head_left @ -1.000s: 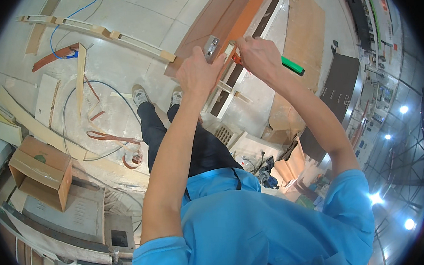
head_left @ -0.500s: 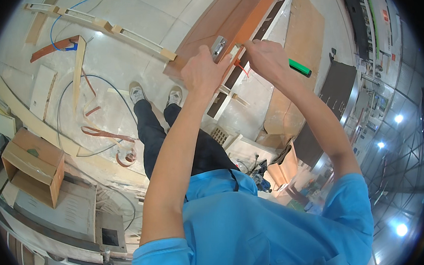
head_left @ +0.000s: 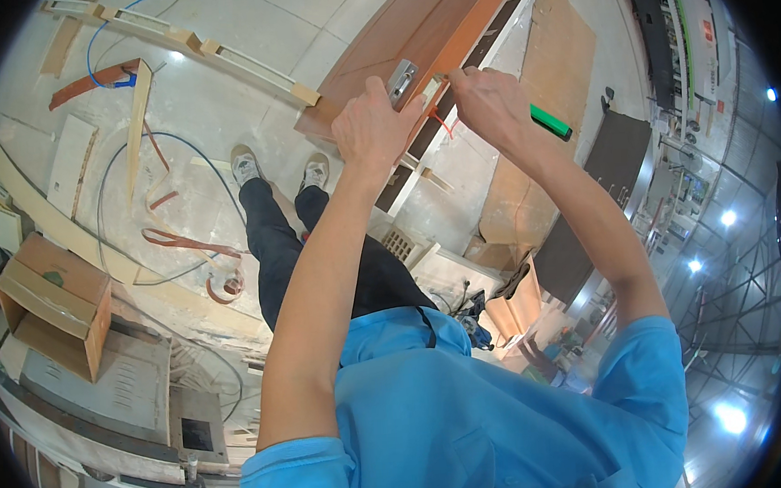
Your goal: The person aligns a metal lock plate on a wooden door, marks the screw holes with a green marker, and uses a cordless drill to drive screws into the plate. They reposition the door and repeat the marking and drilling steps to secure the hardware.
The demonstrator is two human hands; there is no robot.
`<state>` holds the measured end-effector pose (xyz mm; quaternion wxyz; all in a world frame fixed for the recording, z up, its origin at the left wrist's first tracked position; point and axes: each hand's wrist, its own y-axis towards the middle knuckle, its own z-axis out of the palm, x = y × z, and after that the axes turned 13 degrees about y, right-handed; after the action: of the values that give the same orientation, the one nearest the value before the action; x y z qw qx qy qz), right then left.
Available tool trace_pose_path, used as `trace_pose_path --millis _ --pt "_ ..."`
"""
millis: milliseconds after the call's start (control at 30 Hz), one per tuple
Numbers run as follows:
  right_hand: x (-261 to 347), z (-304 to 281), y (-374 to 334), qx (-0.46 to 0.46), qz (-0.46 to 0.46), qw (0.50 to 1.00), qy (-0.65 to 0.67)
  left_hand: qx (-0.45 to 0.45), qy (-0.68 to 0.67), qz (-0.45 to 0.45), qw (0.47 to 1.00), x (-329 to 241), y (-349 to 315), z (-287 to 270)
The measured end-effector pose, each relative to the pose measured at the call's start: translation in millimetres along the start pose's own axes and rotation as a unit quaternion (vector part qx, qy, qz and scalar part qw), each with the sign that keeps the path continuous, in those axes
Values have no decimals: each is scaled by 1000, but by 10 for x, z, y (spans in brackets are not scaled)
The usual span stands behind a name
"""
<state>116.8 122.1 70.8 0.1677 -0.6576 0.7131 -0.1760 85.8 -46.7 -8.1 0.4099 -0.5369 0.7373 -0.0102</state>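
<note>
Both hands (head_left: 367, 131) (head_left: 495, 105) remain at the brown panel (head_left: 395, 33), the orange cord (head_left: 443, 124) looking thinner.

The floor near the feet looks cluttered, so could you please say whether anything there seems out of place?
Yes: left of the shoes, a brown strip lies in loose loops, and a thin dark cable curves across the floor. Both look untidy, as loose lengths could perhaps catch a shoe.

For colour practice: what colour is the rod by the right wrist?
The rod is green, dark-ended; see head view.
</note>
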Motion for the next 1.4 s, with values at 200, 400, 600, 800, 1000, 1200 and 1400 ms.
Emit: trace_pose_path --millis 200,400,600,800,1000,1200,1400 --pt "28 -42 18 27 6 1000 -5 -25 -15 25 999 36 9 22" --pt "112 -135 67 38 21 999 0 21 -21 2 1000 16 14 32" --pt "197 -250 242 108 40 992 -41 40 -19 5 999 -25 6 36" --pt "90 -263 193 104 33 993 -48 47 -25 0 999 -42 12 104" --pt "-216 -263 -154 0 -12 1000 14 15 -11 7 1000 -21 16 121" --pt "-180 -305 -259 118 18 993 7 31 0 1 1000 -25 1 41" --pt "6 -334 -208 46 -38 998 -37 18 4 5 1000 -24 -2 25"
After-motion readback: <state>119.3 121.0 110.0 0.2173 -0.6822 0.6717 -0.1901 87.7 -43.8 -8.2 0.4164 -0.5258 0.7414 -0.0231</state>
